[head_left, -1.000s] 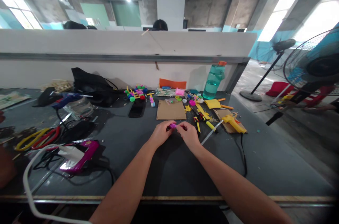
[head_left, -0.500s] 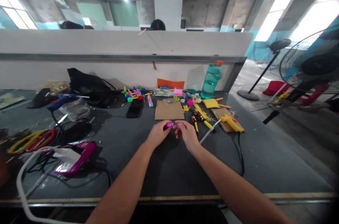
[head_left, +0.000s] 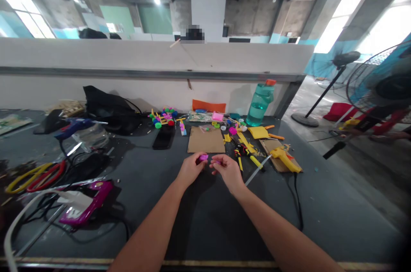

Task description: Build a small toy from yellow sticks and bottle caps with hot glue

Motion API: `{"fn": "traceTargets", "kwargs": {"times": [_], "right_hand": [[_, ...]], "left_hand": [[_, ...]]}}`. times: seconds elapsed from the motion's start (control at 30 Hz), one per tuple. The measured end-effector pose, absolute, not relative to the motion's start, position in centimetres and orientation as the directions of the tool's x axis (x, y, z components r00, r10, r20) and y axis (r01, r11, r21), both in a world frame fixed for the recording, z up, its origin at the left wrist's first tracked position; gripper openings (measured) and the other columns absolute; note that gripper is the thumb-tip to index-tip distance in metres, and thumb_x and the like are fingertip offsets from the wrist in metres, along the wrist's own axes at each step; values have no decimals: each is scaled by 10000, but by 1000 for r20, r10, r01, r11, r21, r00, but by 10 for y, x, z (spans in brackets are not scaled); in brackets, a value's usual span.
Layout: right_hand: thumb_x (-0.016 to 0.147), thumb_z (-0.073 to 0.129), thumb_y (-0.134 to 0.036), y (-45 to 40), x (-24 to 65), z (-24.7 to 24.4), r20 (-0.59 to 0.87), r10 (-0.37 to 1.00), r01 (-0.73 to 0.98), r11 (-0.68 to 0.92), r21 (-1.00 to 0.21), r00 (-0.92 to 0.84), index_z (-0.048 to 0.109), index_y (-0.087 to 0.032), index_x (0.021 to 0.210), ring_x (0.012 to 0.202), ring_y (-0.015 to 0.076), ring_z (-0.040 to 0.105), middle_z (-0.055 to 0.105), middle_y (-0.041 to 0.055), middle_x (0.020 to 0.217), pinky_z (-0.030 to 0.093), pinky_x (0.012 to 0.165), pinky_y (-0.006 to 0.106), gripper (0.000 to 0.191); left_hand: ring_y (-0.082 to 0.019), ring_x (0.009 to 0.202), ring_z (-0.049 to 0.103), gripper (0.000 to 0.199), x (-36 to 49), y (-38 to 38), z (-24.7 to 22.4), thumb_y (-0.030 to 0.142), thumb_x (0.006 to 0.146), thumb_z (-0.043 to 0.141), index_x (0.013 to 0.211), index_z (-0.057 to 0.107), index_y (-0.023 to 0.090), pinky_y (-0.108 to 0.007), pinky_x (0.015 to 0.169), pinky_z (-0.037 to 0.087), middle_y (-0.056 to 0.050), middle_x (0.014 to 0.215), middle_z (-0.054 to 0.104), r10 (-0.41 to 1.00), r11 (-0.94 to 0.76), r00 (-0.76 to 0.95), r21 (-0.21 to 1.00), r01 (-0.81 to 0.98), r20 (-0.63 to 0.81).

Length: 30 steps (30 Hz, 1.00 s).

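Observation:
A small purple piece (head_left: 203, 157) is pinched between the thumb and fingers of my left hand (head_left: 190, 169); its exact kind is too small to make out. Just to the right, my right hand (head_left: 228, 171) has its fingers curled and its thumb pressed in, with a bit of purple (head_left: 217, 162) showing at the fingertips. A narrow gap separates the two hands. Both are held over the dark table (head_left: 199, 220), right in front of a square of brown cardboard (head_left: 205, 140).
Pliers (head_left: 255, 160) and a yellow glue gun (head_left: 282, 158) on cardboard lie at the right. A teal bottle (head_left: 259, 105) stands behind. A phone (head_left: 163, 137) and colourful small assemblies (head_left: 163, 118) sit back left. A magenta power strip (head_left: 86, 205) and blue glue gun (head_left: 75, 126) are left.
The purple piece in my left hand shows more fully now. My hands sit slightly lower in the picture, and the whole view has tilted a little.

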State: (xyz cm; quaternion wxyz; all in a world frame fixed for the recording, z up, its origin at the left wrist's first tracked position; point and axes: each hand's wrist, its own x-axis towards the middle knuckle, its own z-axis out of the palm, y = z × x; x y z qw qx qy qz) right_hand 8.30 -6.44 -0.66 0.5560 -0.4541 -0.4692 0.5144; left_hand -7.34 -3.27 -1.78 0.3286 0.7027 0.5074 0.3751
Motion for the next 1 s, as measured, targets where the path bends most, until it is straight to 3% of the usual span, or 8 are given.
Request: {"fn": "traceTargets", "kwargs": {"times": [0.13,0.23,0.33,0.47,0.7,0.8,0.9,1.0], "right_hand": [[677,614,-308,-67,83,-2,-12,1000,-54,-12,-998,5,632,-157,813,496,119,573,604,-4,628,418,391,196,203],[727,586,-340,-69,85,0,-12,1000,54,-11,-998,-7,652,-166,760,411,88,480,550,-27,536,338,372,188,189],[750,586,-341,-70,87,1,92,996,149,90,-985,6,656,-185,714,498,108,504,557,-23,557,383,472,209,175],[774,576,-315,-69,86,-1,204,979,233,194,-953,19,657,-198,699,661,147,560,624,1,672,422,620,239,161],[796,563,-282,-69,85,-6,270,963,288,257,-923,4,673,-205,733,689,150,573,616,18,704,436,640,246,148],[804,526,-271,-69,84,-10,225,974,262,213,-941,18,673,-206,859,632,133,561,584,25,752,454,560,237,169],[815,482,-318,-67,80,-14,103,994,131,99,-986,29,629,-192,975,512,104,514,566,31,779,437,420,220,251],[804,488,-398,-64,77,-15,30,997,-37,33,-999,66,594,-179,987,548,126,550,575,41,781,476,419,235,305]], "left_hand": [[-134,552,608,293,-70,-26,-14,352,807,522,1038,589,186,-226,508,466,-6,735,660,994,-109,27,878,467,109],[-145,553,609,243,-66,-16,-2,357,831,496,976,599,193,-235,527,450,-19,716,659,996,-69,-11,799,598,94],[-189,720,632,184,-59,0,13,321,826,519,940,618,217,-259,629,447,-47,797,676,981,-151,37,621,769,192],[-217,913,602,261,-45,30,22,238,820,527,1069,604,222,-287,760,440,-90,978,655,945,-234,97,438,868,312],[-275,1033,546,389,-27,72,-4,194,826,480,1205,566,189,-381,904,395,-135,1080,624,881,-376,250,276,884,402],[-284,1041,538,465,-27,72,-13,168,816,473,1280,495,192,-402,908,390,-135,1111,608,874,-413,292,281,866,388],[-312,1067,519,550,-30,62,-8,175,800,493,1342,400,142,-424,898,399,-173,1177,561,894,-331,167,361,872,416],[-295,1111,495,453,-31,41,4,165,785,510,1237,498,157,-411,933,390,-147,1172,560,886,-348,126,459,818,447]]}}
